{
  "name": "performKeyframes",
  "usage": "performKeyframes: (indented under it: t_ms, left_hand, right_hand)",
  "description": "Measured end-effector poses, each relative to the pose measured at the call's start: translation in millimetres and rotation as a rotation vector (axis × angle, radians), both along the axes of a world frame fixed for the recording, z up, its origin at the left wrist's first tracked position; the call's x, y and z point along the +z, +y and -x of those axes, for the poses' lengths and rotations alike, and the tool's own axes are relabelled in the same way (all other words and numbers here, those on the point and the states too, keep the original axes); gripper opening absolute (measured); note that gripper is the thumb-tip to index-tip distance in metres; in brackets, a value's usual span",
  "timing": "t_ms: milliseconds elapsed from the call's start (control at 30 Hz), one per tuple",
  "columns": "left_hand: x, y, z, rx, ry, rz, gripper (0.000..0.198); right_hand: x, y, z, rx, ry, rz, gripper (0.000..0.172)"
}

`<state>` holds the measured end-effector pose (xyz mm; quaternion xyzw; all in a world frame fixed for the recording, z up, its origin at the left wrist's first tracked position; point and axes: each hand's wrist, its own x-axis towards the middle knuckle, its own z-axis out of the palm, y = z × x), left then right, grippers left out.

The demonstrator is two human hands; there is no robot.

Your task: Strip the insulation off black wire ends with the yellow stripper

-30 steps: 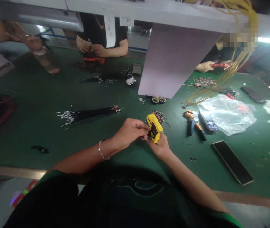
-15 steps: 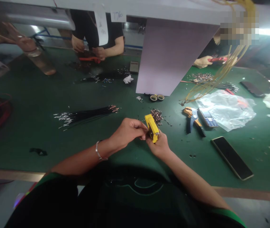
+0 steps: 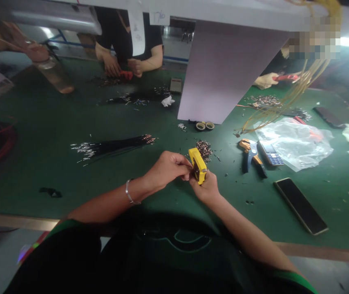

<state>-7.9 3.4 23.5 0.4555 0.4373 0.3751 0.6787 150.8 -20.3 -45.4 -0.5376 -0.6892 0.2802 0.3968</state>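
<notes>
- Above the green mat [image 3: 39,171], close in front of our body, we hold a yellow tool [image 3: 197,166] between both hands, tilted, with its dark inner face turned toward our left.
- Our left hand [image 3: 168,169], with a thin bracelet [image 3: 128,192] at the wrist, comes in from the left. Its fingers [image 3: 183,163] are pressed together and curl around the tool's side, gripping it.
- Our right hand [image 3: 205,188] props the tool from below. Its fingers are mostly hidden behind the yellow body, so we cannot tell how they stand.
- Just beyond the tool sits a heap of metal terminals [image 3: 204,149], with loose bits scattered around it.
- To the left lies a bundle of black wires [image 3: 113,147] with bare metal ends. To the right lie an orange-handled wire stripper [image 3: 249,157], a keypad phone [image 3: 270,153] and a plastic bag [image 3: 294,149].
- We judge that a slip is the main risk: the tool is held up in the fingers with no support beneath it, so a loosened grip could drop it onto the terminals and scatter them among the wires.
</notes>
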Motion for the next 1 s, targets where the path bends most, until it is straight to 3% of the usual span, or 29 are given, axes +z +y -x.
performKeyframes:
  t_ms: [500,1000]
  left_hand:
    - [0.2,2.2,0.0,-0.045,-0.011,0.015,0.01]
    - [-5.0,9.0,-1.3,-0.033,0.055,0.037,0.009]
  right_hand:
    - [-2.5,-0.2,0.1,-0.027,-0.022,0.007,0.012]
    - [-6.8,0.0,4.9,0.003,0.183,0.156,0.008]
